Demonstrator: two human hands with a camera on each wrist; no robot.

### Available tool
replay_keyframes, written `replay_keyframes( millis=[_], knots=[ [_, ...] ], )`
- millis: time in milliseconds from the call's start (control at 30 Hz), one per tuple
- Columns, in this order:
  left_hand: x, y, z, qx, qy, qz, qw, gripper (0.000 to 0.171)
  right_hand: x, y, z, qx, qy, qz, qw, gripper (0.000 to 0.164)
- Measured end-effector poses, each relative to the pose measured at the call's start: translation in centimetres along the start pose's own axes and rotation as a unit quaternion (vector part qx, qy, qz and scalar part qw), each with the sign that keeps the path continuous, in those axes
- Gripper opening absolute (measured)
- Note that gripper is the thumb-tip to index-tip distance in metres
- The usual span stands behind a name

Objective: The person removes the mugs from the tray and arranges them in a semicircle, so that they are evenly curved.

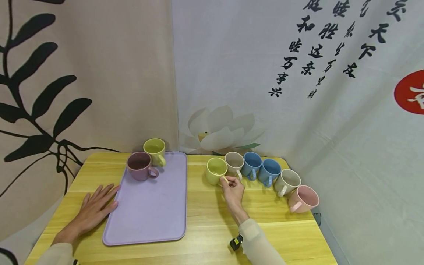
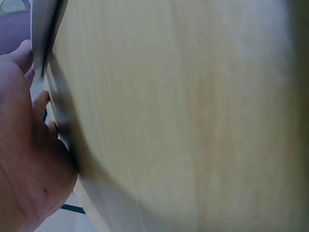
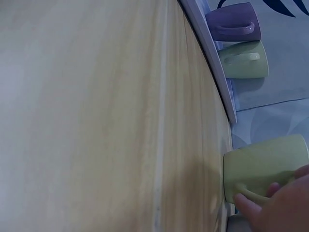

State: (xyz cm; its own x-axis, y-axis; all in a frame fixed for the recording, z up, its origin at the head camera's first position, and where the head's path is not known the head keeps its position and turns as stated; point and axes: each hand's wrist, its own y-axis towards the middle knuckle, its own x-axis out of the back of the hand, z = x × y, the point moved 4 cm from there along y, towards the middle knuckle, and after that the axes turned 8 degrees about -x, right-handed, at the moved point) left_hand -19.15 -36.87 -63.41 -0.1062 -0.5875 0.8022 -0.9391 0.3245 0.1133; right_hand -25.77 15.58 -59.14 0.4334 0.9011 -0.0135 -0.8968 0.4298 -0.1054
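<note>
My right hand [image 1: 233, 193] pinches the handle of a yellow-green mug [image 1: 215, 170], which stands upright on the table right of the tray. In the right wrist view, thumb and fingers close on that handle of the mug [image 3: 263, 166]. With its fingers spread, my left hand [image 1: 96, 209] rests at the left edge of a lilac tray [image 1: 149, 213]. On the tray's far left corner sit a purple mug [image 1: 139, 166] and, behind it, a second yellow-green mug [image 1: 154, 148]. The left wrist view mostly shows bare wood beside the left hand [image 2: 34, 159].
A row of mugs curves off to the right: a grey-beige one [image 1: 233, 162], two blue ones [image 1: 252, 163], a pale grey one [image 1: 287, 182] and a pink one [image 1: 303, 199] near the right edge of the table [image 1: 212, 228]. Printed cloth [image 1: 225, 73] hangs behind.
</note>
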Motion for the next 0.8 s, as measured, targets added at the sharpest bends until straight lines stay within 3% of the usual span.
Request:
replay_keyframes(
  millis=[800],
  knots=[
    [0.0,-0.1,0.0,0.000,-0.005,0.000,1.0000,0.068,0.8,-1.7,0.5,0.049,-0.045,0.064,0.996,0.048]
  ],
)
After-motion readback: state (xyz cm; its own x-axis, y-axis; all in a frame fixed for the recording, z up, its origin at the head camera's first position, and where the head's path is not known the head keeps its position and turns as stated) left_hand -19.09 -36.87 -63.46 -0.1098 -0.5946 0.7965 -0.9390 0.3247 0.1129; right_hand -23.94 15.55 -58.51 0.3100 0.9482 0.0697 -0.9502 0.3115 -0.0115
